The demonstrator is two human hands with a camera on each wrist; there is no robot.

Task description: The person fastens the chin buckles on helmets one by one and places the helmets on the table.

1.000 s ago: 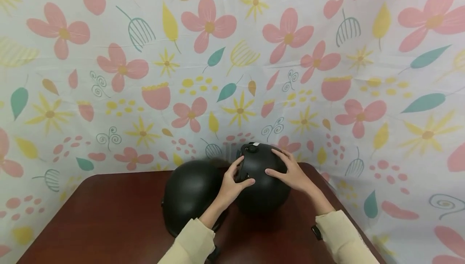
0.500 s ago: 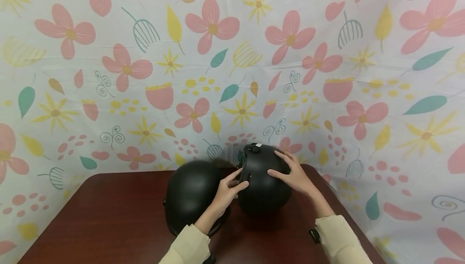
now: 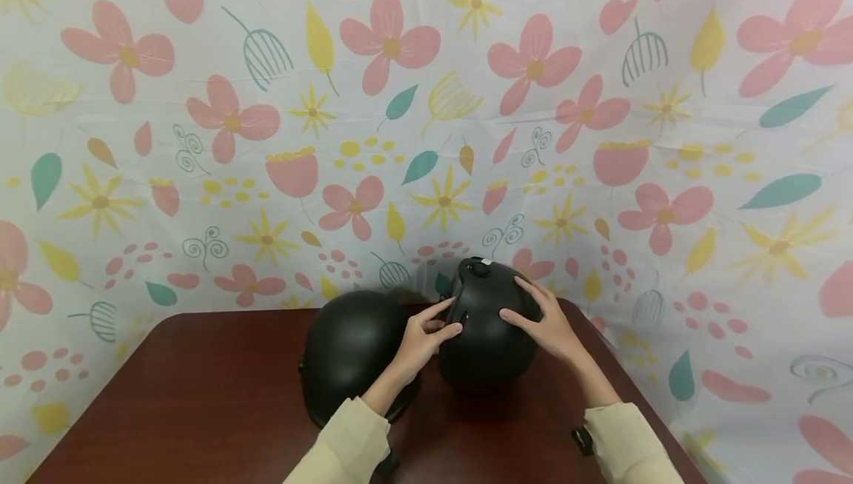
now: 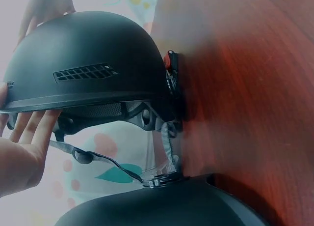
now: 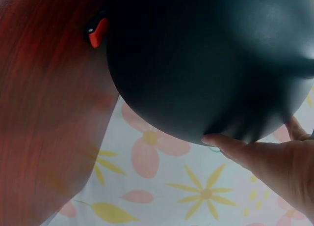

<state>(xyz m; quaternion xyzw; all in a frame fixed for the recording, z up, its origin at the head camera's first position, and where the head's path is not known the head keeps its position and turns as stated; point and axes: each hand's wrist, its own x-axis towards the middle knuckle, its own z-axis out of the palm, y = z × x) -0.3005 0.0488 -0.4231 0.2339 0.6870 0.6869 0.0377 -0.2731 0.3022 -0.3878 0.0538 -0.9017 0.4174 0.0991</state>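
A matte black helmet (image 3: 489,332) is tilted on its side near the table's back right, its rim facing left. My left hand (image 3: 421,336) grips that rim; in the left wrist view the fingers (image 4: 39,125) reach under it, with the thumb outside. Against the shell's right side, my right hand (image 3: 546,321) holds on with thumb and fingers spread. Grey chin straps (image 4: 91,156) with a black buckle (image 4: 164,179) hang from the opening. A slotted vent (image 4: 83,73) shows on the shell. Part of the right hand's fingers is hidden behind the dome.
A second black helmet (image 3: 353,354) sits dome up on the dark red table (image 3: 200,395), just left of the held one. A floral cloth (image 3: 413,99) hangs behind the table and along its right side. A red tab (image 5: 98,33) shows beside the held helmet.
The held helmet has shifted slightly right. My left hand first slid down along its rim, then rose a little again. The right hand keeps its hold; the second helmet stays in place.
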